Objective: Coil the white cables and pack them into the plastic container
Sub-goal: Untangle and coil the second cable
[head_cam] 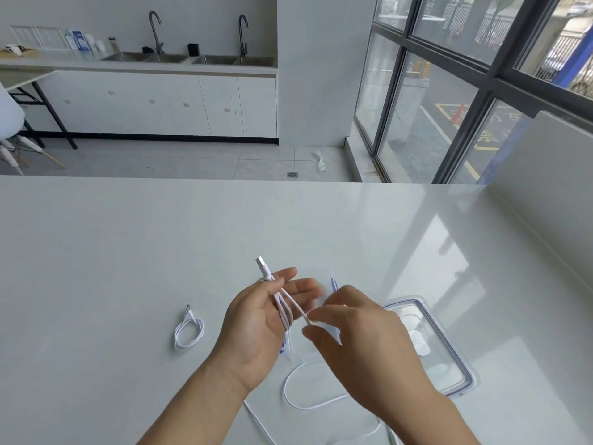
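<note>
My left hand (256, 322) holds a partly wound white cable (286, 308) against its palm, thumb on the bundle, with the USB plug (262, 266) sticking up past the fingers. My right hand (356, 335) pinches a strand of the same cable near the left palm. The rest of that cable (296, 403) loops loose on the table below my hands. A second white cable (189, 332) lies coiled on the table to the left. The clear plastic container (449, 348) sits at the right, partly behind my right hand; I cannot tell what is inside.
A clear plastic sleeve with a blue mark (333, 281) lies on the white table (128, 252) behind my hands. Beyond the table's far edge are a floor, a counter with sinks (189, 59) and a large window (481, 75) at the right.
</note>
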### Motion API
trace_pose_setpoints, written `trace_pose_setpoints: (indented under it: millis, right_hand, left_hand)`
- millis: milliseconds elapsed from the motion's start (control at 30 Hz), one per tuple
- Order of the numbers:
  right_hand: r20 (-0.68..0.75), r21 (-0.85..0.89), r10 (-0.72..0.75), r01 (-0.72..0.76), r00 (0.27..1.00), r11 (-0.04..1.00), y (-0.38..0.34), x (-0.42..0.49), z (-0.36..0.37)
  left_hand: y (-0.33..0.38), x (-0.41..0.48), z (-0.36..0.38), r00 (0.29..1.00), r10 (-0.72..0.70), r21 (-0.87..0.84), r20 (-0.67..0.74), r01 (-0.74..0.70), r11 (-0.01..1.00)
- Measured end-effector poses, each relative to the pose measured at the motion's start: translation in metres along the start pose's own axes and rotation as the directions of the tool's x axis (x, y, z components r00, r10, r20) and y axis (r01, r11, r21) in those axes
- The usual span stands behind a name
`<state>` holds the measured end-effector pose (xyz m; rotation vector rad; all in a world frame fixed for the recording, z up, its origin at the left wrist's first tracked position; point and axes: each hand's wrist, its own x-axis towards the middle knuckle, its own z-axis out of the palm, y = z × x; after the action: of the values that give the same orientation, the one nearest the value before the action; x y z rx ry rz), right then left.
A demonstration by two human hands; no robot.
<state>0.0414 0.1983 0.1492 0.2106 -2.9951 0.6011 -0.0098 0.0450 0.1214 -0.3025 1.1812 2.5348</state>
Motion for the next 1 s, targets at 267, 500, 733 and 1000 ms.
trace_pose_setpoints:
  millis: [267,500,733,1000]
  right_hand:
    - [0.359,0.444,-0.116,-0.059,0.926,0.894,0.016,-0.009,0.045]
    - [0.274,0.843,-0.131,-0.172,0.953,0.510,0.030,-0.004,0.082]
    - [0.272,0.398,-0.143,0.024,0.952,0.917,0.076,0.024,0.071]
    - [0.198,0.524,-0.008,-0.099,0.980,0.846,0.059,0.061,-0.002]
  left_hand:
    - [0.028,0.004,0.007,0.988,0.068,-0.265,0.137,-0.030,0.964]
    - [0.042,0.002,0.007,0.966,0.080,-0.277,0.247,-0.008,0.961]
    - [0.044,-0.008,-0.007,0.905,-0.164,-0.010,0.392,0.183,0.983]
    - [0.034,-0.010,-0.015,0.622,-0.572,0.617,0.535,0.176,0.767]
